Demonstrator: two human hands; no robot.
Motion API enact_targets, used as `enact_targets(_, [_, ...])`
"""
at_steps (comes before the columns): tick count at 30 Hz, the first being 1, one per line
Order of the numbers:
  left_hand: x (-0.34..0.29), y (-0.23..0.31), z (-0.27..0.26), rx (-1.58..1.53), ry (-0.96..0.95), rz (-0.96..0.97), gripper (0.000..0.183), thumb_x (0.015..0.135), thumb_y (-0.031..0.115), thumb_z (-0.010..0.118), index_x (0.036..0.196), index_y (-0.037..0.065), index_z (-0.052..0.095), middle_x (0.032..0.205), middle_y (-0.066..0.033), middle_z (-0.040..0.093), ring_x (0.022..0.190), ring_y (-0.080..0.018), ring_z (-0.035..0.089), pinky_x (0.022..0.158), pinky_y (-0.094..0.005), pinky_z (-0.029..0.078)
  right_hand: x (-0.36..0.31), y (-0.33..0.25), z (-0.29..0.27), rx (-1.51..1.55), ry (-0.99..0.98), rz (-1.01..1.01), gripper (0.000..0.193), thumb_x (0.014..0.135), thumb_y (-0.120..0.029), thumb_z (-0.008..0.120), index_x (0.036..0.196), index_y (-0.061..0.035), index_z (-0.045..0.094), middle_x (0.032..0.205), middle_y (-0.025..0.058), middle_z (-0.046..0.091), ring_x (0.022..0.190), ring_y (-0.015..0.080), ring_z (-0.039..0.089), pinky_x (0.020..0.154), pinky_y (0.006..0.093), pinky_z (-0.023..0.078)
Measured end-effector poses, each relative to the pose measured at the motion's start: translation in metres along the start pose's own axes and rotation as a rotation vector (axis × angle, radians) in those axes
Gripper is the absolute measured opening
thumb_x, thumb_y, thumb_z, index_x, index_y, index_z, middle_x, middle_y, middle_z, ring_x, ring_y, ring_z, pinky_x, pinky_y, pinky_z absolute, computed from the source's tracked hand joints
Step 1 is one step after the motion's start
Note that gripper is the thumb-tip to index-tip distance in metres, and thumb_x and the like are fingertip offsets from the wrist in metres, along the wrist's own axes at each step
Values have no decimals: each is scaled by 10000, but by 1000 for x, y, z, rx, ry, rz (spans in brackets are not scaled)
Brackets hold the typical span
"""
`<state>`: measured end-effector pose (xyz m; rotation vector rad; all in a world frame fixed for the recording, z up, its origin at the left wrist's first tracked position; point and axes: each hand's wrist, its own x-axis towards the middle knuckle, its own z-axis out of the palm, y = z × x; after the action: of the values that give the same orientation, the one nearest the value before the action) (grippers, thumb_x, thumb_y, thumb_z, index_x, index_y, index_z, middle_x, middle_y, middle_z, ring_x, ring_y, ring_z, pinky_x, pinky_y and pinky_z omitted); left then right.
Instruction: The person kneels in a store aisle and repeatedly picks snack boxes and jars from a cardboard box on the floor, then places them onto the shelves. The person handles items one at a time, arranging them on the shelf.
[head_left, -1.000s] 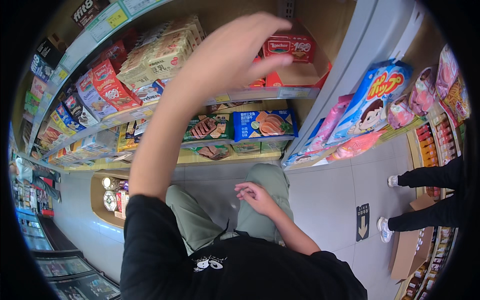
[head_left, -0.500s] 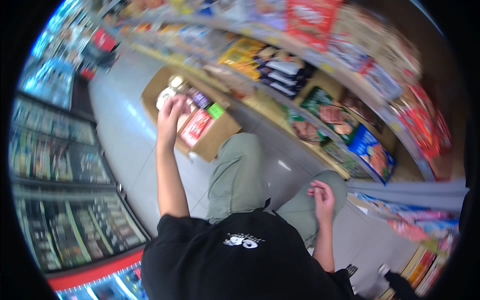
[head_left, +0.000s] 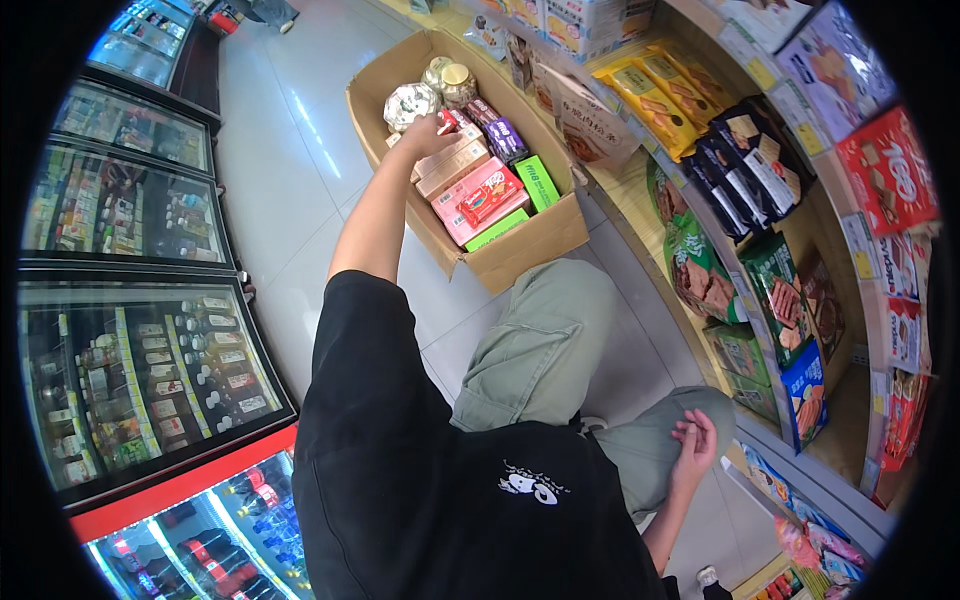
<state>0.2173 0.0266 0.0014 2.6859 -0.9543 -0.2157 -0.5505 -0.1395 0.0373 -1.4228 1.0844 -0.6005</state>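
A long cardboard box (head_left: pixel 520 262) stands on the floor just beyond my knees. My left hand (head_left: pixel 428 138) reaches into its middle, fingers bent and closed about a small red packet (head_left: pixel 446 121), which they partly hide. Around it lie a silvery crinkled round package (head_left: pixel 411 104), a jar with a gold lid (head_left: pixel 458 82), purple packets (head_left: pixel 503 138), a brown carton (head_left: pixel 455 168), a red biscuit packet (head_left: pixel 490 192) on a pink carton (head_left: pixel 458 214), and green boxes (head_left: pixel 539 182). My right hand (head_left: pixel 695 447) rests palm up by my right knee, holding nothing, its loosely bent fingers apart.
Shelves on the right carry yellow packets (head_left: pixel 655 98), dark wafer packets (head_left: pixel 750 165), green bags (head_left: pixel 700 270) and a red bag (head_left: pixel 888 170). Glass-door drink fridges (head_left: pixel 150 370) line the left side. Another person's legs (head_left: pixel 272 12) show at the far end of the tiled aisle (head_left: pixel 290 200).
My left hand has gone from above the box down among the packages, and its fingers now close about a small red packet. My right hand stays by the knee. The view has turned.
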Motion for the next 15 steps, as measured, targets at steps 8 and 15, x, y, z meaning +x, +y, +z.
enact_targets(8, [-85, 92, 48, 121, -217, 96, 824, 808, 531, 855, 1309, -67, 590, 1317, -296, 632, 1191, -431, 664, 1029, -471, 541, 4, -6, 13, -110, 34, 47, 293, 1096, -66, 568, 1371, 23, 612, 1261, 135, 705, 1015, 168, 688, 837, 306, 598])
enact_targets(15, [-90, 79, 74, 139, -236, 78, 769, 746, 487, 881, 1229, -62, 643, 1208, -283, 700, 1100, -410, 698, 983, -475, 559, 13, -8, 19, -99, -1, 100, 288, 1092, -83, 589, 1363, 7, 624, 1265, 126, 713, 1036, 168, 695, 854, 318, 607])
